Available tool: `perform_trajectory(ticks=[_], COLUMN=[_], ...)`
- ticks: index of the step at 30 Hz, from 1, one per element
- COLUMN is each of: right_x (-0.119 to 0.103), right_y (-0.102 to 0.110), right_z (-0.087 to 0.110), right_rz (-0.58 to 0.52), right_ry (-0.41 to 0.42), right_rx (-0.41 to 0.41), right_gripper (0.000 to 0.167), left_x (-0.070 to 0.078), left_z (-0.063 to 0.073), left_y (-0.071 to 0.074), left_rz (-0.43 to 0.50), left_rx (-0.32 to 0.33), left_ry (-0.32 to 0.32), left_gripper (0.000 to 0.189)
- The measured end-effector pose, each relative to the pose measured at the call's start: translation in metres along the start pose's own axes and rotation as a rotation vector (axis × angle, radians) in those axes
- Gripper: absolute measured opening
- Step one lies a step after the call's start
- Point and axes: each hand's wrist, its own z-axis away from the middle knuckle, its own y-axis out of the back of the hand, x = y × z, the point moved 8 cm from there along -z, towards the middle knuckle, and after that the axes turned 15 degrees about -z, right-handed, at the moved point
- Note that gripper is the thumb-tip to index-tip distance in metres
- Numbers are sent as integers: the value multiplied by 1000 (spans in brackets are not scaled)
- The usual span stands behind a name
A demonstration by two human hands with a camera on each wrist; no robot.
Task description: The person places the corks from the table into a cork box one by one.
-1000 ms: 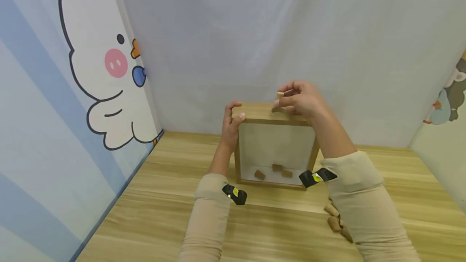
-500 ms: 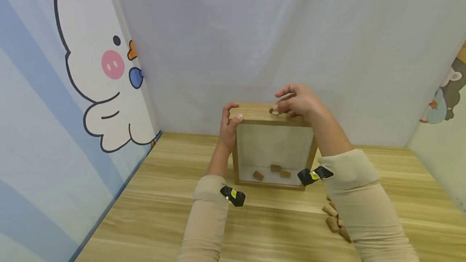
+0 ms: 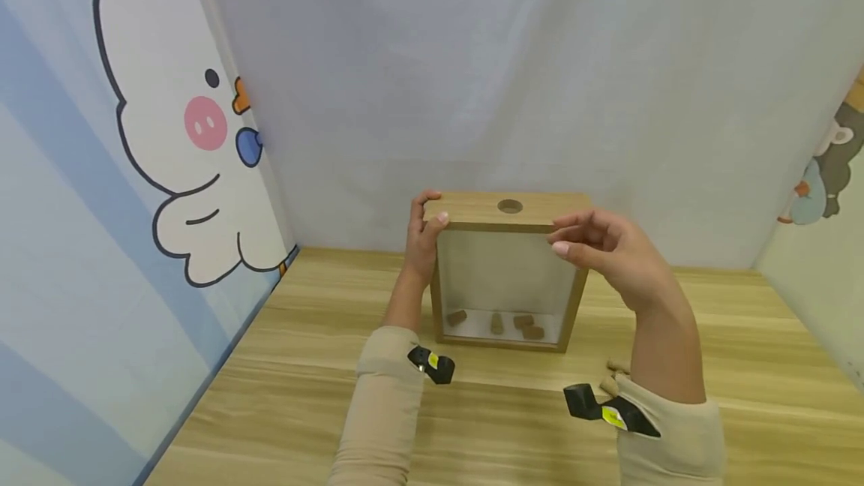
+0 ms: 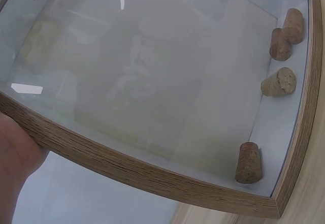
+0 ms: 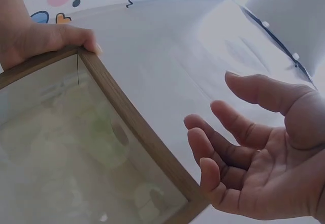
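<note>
A wooden shadow box frame (image 3: 472, 206) with a clear front stands upright on the table, a round hole (image 3: 509, 206) in its top edge. Several corks (image 4: 278, 83) lie on its white floor behind the pane. My left hand (image 3: 423, 242) grips the box's upper left corner, thumb on the front edge and fingers over the top. Off the upper right corner hovers my right hand (image 3: 617, 257), fingers loosely bent and holding nothing; the right wrist view shows its bare palm (image 5: 264, 178).
A few loose corks (image 3: 610, 386) lie on the wooden table (image 3: 324, 336) to the right, partly hidden by my right forearm. Behind the box hangs a pale curtain (image 3: 418, 81). A wall with a cartoon duck (image 3: 169, 126) rises on the left.
The cork in my right hand has dropped through the hole and joined those inside, which have shifted. My right hand has moved right and down, off the top. The left hand keeps its grip.
</note>
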Motion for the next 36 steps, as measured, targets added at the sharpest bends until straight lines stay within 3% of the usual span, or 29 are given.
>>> perform_trajectory(ticks=[5, 12, 16, 22, 29, 36], right_x=[12, 30, 51, 84, 114, 143], right_y=[10, 17, 32, 58, 85, 111], right_z=[20, 47, 62, 85, 108, 134], right_rz=[28, 267, 340, 330, 291, 318], right_ry=[33, 208, 217, 157, 31, -220], right_rx=[18, 101, 196, 302, 274, 215], right_gripper=[26, 29, 24, 24, 31, 46], left_x=[-21, -21, -21, -23, -21, -23], left_z=[-6, -9, -9, -7, -7, -8], left_y=[1, 0, -1, -3, -4, -3], left_rz=[-6, -17, -14, -9, -9, -6], left_rx=[9, 11, 6, -11, -16, -7], left_ry=[0, -17, -21, -18, -14, -29], left_gripper=[52, 54, 57, 57, 58, 56])
